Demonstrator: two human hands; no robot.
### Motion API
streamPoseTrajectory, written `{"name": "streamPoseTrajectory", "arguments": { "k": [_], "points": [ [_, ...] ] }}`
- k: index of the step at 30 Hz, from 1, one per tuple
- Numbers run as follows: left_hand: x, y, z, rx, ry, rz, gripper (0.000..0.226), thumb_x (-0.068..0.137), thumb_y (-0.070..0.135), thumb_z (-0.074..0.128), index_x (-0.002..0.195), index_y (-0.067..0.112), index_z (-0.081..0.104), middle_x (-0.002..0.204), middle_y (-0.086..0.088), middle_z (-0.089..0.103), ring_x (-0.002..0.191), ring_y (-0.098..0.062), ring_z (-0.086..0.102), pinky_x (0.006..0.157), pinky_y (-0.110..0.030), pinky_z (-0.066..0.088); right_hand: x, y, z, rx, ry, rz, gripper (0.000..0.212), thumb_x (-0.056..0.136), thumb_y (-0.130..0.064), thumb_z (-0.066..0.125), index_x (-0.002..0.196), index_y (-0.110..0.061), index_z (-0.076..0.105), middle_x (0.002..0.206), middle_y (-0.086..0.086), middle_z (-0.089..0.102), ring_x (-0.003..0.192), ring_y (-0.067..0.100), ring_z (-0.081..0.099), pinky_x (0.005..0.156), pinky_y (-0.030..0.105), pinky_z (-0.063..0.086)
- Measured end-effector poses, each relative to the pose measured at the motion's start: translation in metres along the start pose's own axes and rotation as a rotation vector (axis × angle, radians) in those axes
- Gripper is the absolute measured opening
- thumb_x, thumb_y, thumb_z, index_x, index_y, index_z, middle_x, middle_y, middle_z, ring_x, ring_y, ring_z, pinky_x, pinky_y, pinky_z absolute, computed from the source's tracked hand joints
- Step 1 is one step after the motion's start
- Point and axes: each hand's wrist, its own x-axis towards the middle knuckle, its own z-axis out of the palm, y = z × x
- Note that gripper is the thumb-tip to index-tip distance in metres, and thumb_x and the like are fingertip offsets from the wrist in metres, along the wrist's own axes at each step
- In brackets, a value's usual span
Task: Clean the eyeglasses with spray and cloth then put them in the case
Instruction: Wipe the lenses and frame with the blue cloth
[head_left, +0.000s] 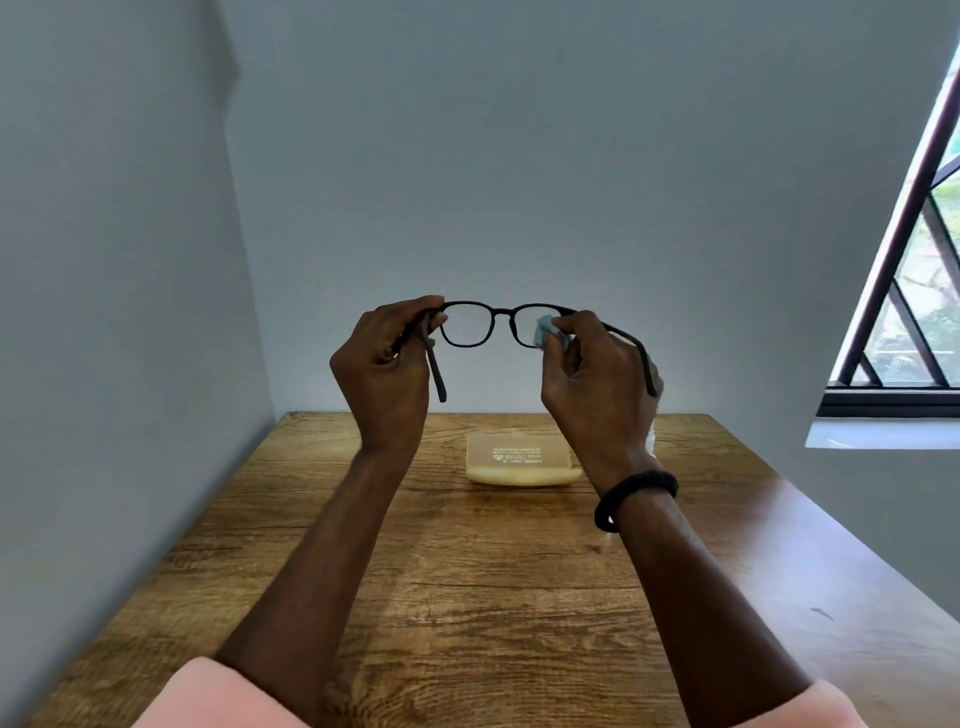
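Observation:
Black-framed eyeglasses (496, 318) are held up in front of the wall, above the table, arms unfolded toward me. My left hand (387, 364) grips the frame at its left hinge. My right hand (597, 379) pinches a small light-blue cloth (545, 331) against the right lens. A pale yellow glasses case (522, 461) lies shut on the wooden table (467, 597) below the hands. A bit of a white object (651, 436), perhaps the spray bottle, shows behind my right wrist; most of it is hidden.
The table stands in a corner, with a grey wall on the left and behind. A barred window (914, 291) with a white sill is at the right. A black band is on my right wrist.

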Motion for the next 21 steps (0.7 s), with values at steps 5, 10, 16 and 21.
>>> {"name": "streamPoseTrajectory", "arguments": {
  "k": [5, 10, 16, 21],
  "points": [
    [-0.003, 0.002, 0.001, 0.004, -0.009, 0.010, 0.025, 0.091, -0.009, 0.062, 0.108, 0.003, 0.077, 0.100, -0.011, 0.076, 0.096, -0.020, 0.077, 0.079, -0.046, 0.064, 0.004, -0.006, -0.001, -0.004, 0.044, 0.086, 0.011, 0.098, -0.029, 0.060, 0.101, -0.019, 0.065, 0.065, -0.012, 0.059, 0.061, 0.021, 0.065, 0.059, 0.033, 0.050],
    [-0.003, 0.007, 0.004, -0.005, -0.014, 0.019, 0.023, 0.091, -0.005, 0.062, 0.109, -0.001, 0.076, 0.102, -0.016, 0.076, 0.096, -0.020, 0.077, 0.078, -0.036, 0.065, 0.003, -0.012, 0.002, 0.095, 0.054, -0.038, 0.010, 0.094, -0.025, 0.070, 0.103, -0.021, 0.073, 0.064, -0.021, 0.047, 0.055, 0.001, 0.047, 0.050, 0.024, 0.042],
    [0.000, 0.005, -0.001, -0.039, 0.019, 0.007, 0.026, 0.094, 0.010, 0.059, 0.110, -0.003, 0.076, 0.100, -0.017, 0.076, 0.097, -0.025, 0.076, 0.076, -0.032, 0.063, 0.001, -0.008, 0.002, 0.077, -0.074, -0.123, 0.006, 0.092, -0.022, 0.070, 0.098, -0.019, 0.071, 0.058, -0.016, 0.048, 0.049, 0.012, 0.054, 0.049, 0.033, 0.052],
    [0.000, 0.002, -0.001, -0.042, 0.027, -0.011, 0.021, 0.094, 0.002, 0.062, 0.110, -0.002, 0.076, 0.101, -0.017, 0.076, 0.097, -0.023, 0.077, 0.076, -0.030, 0.063, 0.002, -0.011, 0.000, 0.014, -0.015, -0.030, 0.007, 0.095, -0.022, 0.064, 0.097, -0.018, 0.070, 0.064, -0.006, 0.065, 0.059, 0.022, 0.066, 0.056, 0.036, 0.055]
  ]
}}
